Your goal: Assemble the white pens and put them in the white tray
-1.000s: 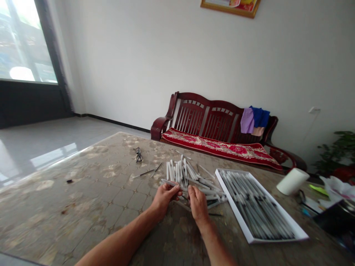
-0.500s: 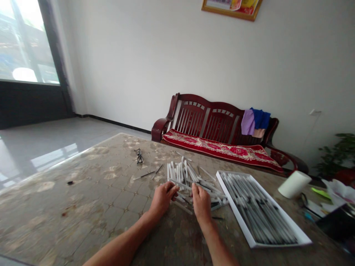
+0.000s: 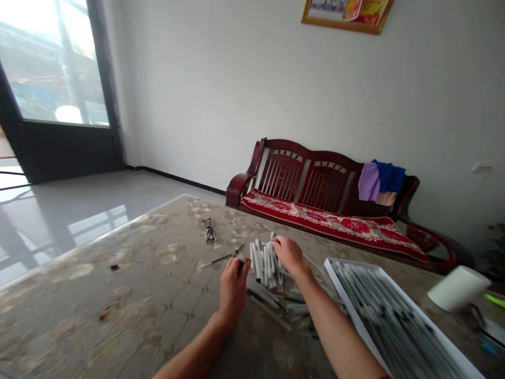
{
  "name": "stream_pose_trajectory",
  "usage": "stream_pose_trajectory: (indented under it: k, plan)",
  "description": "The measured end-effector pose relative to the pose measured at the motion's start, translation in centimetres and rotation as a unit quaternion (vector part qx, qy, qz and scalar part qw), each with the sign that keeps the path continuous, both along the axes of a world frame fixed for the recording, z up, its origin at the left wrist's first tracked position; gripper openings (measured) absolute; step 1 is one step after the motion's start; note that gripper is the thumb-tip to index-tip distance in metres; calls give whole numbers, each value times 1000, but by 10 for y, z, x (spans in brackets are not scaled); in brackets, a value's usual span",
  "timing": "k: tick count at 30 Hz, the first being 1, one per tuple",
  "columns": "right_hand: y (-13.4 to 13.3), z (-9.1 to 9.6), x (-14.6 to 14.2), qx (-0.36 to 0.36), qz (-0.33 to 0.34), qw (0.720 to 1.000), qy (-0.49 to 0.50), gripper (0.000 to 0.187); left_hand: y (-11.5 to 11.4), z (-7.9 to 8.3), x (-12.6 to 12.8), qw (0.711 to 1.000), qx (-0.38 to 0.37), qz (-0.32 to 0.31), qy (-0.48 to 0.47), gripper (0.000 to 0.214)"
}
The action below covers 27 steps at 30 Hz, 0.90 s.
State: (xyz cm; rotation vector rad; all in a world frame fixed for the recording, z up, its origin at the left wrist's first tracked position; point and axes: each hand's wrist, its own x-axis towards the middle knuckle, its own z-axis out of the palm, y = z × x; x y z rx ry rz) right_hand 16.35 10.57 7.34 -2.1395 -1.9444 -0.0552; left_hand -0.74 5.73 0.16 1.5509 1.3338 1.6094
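Observation:
My left hand [image 3: 233,281] is closed just left of a pile of white tubes [image 3: 259,263], with a small pale tip at its fingers that I cannot make out. My right hand [image 3: 290,253] reaches to the far side of the pile, fingertips pinched at the top of a white tube. Below the hands lie clear, pen-like barrels [image 3: 265,295] and dark thin sticks, partly hidden by my right forearm. Two thin black sticks [image 3: 221,258] rest left of the pile. On the right, a white box [image 3: 333,271] holds many clear pen-like sticks with dark parts.
Black-framed glasses [image 3: 210,230] lie on the patterned tabletop [image 3: 158,295], and a small black bit [image 3: 114,267] is farther left. A white roll [image 3: 457,288] lies beyond the box. Behind the table stands a dark red wooden bench [image 3: 303,176].
The hands have moved apart: my right hand went up to the far side of the tubes, while my left stayed at their left. The view has shifted slightly left.

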Motion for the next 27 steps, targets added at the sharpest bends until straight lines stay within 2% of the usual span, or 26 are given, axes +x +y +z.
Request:
stream_pose_trajectory:
  k: [3,6,9,12,15,19,23,27]
  plan:
    - [36,-8,-11,-18,9,999,-32,22,11,-6,4,986,-82,7,-143,35]
    - [58,-19,-24,-44,12,997,-60,18,17,-10,8,967,-110,0,-231,44]
    - [70,-26,-31,-61,11,995,-78,19,20,-10,11,951,-117,-6,-285,47]
    - [69,-26,-33,-48,24,995,-86,20,20,-7,13,929,-135,-21,-343,48]
    - [52,-19,-31,-5,40,996,-82,21,20,-4,14,898,-165,-50,-404,48]
    - [6,-15,-17,74,65,994,-37,23,17,1,14,857,-208,-70,-466,47]
    - [-46,-33,3,197,127,964,124,21,12,7,15,832,-236,-78,-496,36]
    - [-76,-53,9,230,133,947,183,21,6,10,19,831,-244,-120,-485,27]
